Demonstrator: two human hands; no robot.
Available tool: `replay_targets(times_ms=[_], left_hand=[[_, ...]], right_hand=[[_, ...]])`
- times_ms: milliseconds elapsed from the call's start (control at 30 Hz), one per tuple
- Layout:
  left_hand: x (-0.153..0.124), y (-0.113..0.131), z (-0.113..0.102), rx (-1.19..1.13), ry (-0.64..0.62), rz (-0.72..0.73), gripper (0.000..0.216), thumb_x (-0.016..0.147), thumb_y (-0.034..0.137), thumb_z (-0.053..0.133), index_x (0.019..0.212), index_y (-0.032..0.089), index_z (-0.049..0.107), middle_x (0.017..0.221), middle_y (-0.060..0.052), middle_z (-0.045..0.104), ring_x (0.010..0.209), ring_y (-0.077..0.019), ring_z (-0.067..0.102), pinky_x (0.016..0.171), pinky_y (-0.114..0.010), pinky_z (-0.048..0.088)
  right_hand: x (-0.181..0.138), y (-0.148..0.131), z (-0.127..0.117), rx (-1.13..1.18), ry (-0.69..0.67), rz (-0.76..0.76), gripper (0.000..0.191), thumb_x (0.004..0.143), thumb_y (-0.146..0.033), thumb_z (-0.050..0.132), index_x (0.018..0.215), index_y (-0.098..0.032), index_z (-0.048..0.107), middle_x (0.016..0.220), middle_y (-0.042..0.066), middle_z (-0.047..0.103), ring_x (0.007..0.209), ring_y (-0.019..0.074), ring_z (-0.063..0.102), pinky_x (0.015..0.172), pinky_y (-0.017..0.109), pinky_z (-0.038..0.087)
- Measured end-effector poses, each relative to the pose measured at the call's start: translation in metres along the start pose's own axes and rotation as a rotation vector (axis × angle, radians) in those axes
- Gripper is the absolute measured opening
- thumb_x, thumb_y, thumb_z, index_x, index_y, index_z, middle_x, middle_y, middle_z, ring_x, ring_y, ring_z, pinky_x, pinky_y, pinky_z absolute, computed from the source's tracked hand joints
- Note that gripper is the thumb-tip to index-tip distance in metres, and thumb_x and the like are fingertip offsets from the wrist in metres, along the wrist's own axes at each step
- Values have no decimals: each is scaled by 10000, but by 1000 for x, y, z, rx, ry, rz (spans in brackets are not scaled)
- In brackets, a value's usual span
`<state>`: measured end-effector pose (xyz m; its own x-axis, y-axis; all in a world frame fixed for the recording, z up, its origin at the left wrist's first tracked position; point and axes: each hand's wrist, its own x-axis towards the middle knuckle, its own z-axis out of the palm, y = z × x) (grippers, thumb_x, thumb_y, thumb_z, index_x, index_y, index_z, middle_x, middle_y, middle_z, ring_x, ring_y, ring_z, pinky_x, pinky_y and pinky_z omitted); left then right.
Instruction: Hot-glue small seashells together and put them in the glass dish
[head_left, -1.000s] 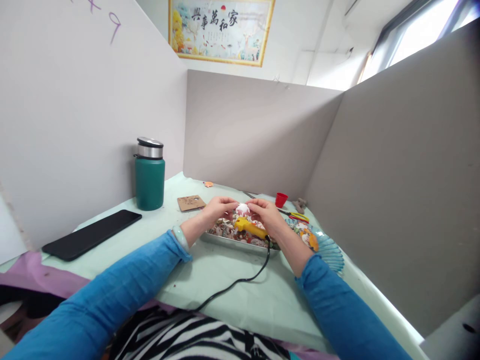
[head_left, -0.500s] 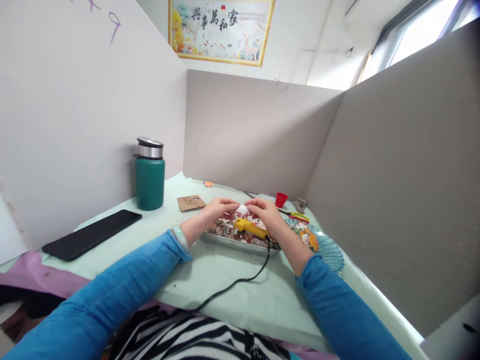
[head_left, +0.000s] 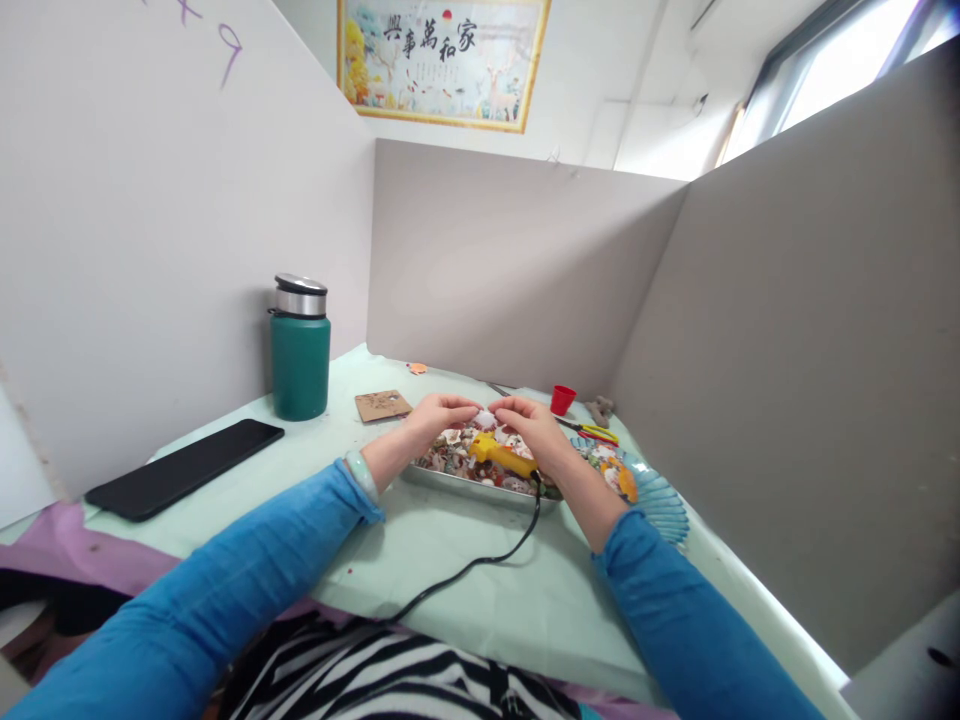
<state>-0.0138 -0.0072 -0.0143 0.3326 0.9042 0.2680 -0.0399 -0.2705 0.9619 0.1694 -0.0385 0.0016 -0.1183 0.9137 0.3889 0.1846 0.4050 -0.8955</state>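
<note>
Between the fingertips of my left hand [head_left: 442, 413] and my right hand [head_left: 529, 422] is a small whitish seashell [head_left: 486, 420]. Both hands pinch it, one from each side, above a metal tray [head_left: 480, 492] heaped with shells. A yellow glue gun [head_left: 501, 456] lies across the shells under my right hand, its black cord [head_left: 480, 565] running toward me over the table edge. To the right of my right forearm sits a blue shell-shaped dish [head_left: 664, 505] holding shells and orange pieces.
A green bottle [head_left: 300, 365] and a black phone [head_left: 186, 468] are on the left. A brown card [head_left: 382, 405] lies beyond the tray. Back right are a red cup [head_left: 562, 400], yellow-handled scissors [head_left: 598, 434] and a grey lump [head_left: 600, 409]. Grey partitions [head_left: 510, 260] enclose the table.
The shell has tilted between my fingertips: its red-striped face showed before, and now it looks mostly white and flatter. My arms have hardly moved.
</note>
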Motion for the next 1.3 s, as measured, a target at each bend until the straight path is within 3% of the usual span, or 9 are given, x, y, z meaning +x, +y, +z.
replay_targets(times_ms=[167,333,567,833,1067,1300], left_hand=[[-3,3,2,-14,-44,-1,344,637,391,721,842,115,702,827,-91,684,762,-176,610,715,-290,444],[-8,8,4,-54,-98,-25,334,640,372,728,832,100,698,826,-102,684,752,-179,616,737,-310,455],[-8,4,5,-44,-155,8,332,637,374,736,848,120,702,767,-69,679,721,-161,610,723,-293,461],[-6,4,3,-100,-94,23,362,668,414,713,883,127,672,839,-60,641,716,-130,591,705,-282,461],[-10,7,6,-57,-184,-5,350,650,373,736,866,115,639,791,-42,615,634,-91,557,651,-251,448],[-13,12,9,-77,-187,-6,318,637,354,747,766,118,577,638,10,553,501,-57,489,528,-220,421]], right_hand=[[1,4,-1,73,-62,39,181,666,-324,646,777,-184,681,719,-1,631,646,110,533,617,228,427],[1,7,-2,221,-127,169,216,608,-313,724,760,-172,665,681,-7,625,556,82,507,526,206,384],[-3,-3,-1,322,-226,305,266,545,-261,771,770,-169,664,707,13,658,616,113,579,549,221,429],[-5,-12,-1,456,-210,320,305,556,-178,750,844,-179,648,817,30,669,708,141,619,607,250,474],[-3,-6,-3,482,-177,317,299,572,-164,746,848,-188,634,798,16,647,683,127,600,619,252,477],[4,7,-1,348,-51,219,250,639,-331,728,803,-165,641,675,-12,579,562,73,500,492,189,395]])
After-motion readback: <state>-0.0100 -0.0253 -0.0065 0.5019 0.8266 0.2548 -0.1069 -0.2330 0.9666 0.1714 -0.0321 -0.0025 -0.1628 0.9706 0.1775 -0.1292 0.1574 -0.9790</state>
